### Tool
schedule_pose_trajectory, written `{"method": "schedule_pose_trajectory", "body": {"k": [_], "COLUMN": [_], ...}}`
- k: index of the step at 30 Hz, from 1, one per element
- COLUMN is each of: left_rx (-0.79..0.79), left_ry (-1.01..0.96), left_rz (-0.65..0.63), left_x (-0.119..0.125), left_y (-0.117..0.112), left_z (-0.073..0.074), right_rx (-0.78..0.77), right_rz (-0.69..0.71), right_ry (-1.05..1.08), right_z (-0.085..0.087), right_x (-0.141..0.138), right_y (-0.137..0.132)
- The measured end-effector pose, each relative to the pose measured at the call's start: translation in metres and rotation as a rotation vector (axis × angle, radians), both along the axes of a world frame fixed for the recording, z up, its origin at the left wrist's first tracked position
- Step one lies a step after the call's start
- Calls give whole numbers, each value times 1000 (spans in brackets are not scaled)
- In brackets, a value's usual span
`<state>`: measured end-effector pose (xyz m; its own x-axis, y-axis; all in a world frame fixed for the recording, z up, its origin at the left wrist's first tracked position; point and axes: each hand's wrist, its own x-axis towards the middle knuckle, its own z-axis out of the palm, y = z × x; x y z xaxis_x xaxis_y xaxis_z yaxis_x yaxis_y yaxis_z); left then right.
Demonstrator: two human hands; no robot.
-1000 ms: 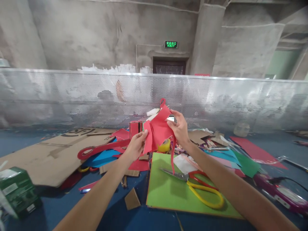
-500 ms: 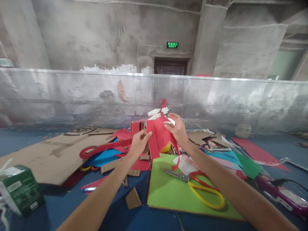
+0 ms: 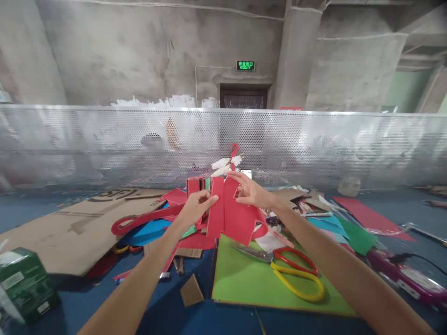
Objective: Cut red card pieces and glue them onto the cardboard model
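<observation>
Between my hands is a piece of red cardstock (image 3: pixel 237 221), folded near its left side and held up above the green board (image 3: pixel 244 284). My left hand (image 3: pixel 199 204) pinches its left edge between thumb and fingers. My right hand (image 3: pixel 249 190) grips the upper right part, thumb in front and fingers bent at the top edge. A narrow red strip curls at the sheet's lower right. Below, scissors (image 3: pixel 296 274) with red and yellow handles lie on the green board. Behind the sheet stand a red hooked piece (image 3: pixel 234 150) and white flower-like shapes (image 3: pixel 221 164).
Brown cardboard (image 3: pixel 66 232) covers the left side, with a green box (image 3: pixel 28 284) in front of it. Paper scraps and a red sheet (image 3: pixel 370 216) lie to the right, near a purple device (image 3: pixel 408 279) with a cable. A perforated metal panel (image 3: pixel 104 153) runs across the back.
The red cardstock has turned flatter toward me, its curved, cut lower edge now lower. My right hand has moved slightly left and down, its fingers closer to the sheet. My left hand keeps its pinch.
</observation>
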<state>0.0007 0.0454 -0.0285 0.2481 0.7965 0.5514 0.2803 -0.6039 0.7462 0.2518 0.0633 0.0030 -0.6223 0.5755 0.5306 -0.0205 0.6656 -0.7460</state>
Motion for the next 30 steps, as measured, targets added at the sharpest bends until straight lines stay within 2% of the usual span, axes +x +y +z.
{"method": "schedule_pose_trajectory", "body": {"k": [3,5,7,10,12,15,17,20,22,26,30], "left_rx": [-73,-65,-30,18,39,66,83,112,105,48,46], "left_ry": [37,59,67,60,54,62,69,117,176,269,186], "left_rz": [-36,-55,-44,-18,-18,15,62,89,54,-16,62], "left_x": [8,11,12,12,11,11,12,14,16,16,7], "left_y": [-5,-5,-4,-1,0,-1,-3,-6,-7,-7,-1], "left_z": [-3,-4,-5,-7,-9,-10,-9,-7,-7,-8,-5], "right_rx": [22,16,13,23,-51,-277,-412,-519,-480,-316,-292], "right_rz": [52,22,-68,-275,-379,-390,-320,-256,-271,-353,-416], "right_ry": [-38,-20,75,320,467,603,562,264,109,80,109], "right_z": [3,4,4,3,2,0,-1,-3,-6,-11,-8], "right_x": [-4,-9,-14,-23,-29,-34,-34,-28,-24,-20,-16], "right_y": [-8,-12,-12,-10,-8,-8,-9,-9,-7,1,2]}}
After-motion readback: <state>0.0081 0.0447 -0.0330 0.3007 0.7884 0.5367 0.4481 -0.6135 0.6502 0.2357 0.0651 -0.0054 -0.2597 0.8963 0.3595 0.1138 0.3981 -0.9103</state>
